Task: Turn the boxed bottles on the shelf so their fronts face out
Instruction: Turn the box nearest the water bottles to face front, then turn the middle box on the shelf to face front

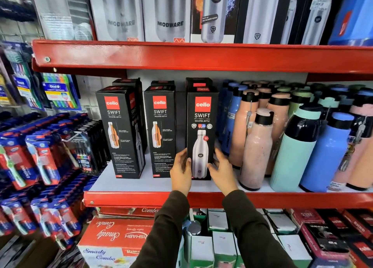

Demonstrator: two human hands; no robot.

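Retail shop, housewares and toiletries aisle. Evidence: red metal shelving [201, 55]; rows of identical boxed Cello Swift bottles [159, 132]; massed loose flasks [292, 146]; carded toothbrushes on wall hooks [40, 158]; Modware boxes [169, 15] above.

Both hands, left hand [181, 167] and right hand [221, 169], flanking front-facing boxed bottle [201, 130] on shelf [141, 184]

Three black boxed bottles are standing in the front row of the middle shelf [141, 184]: left box [121, 130]; middle box [160, 130]; right box [201, 132]; two hands are showing, left hand [181, 170] and right hand [221, 171].
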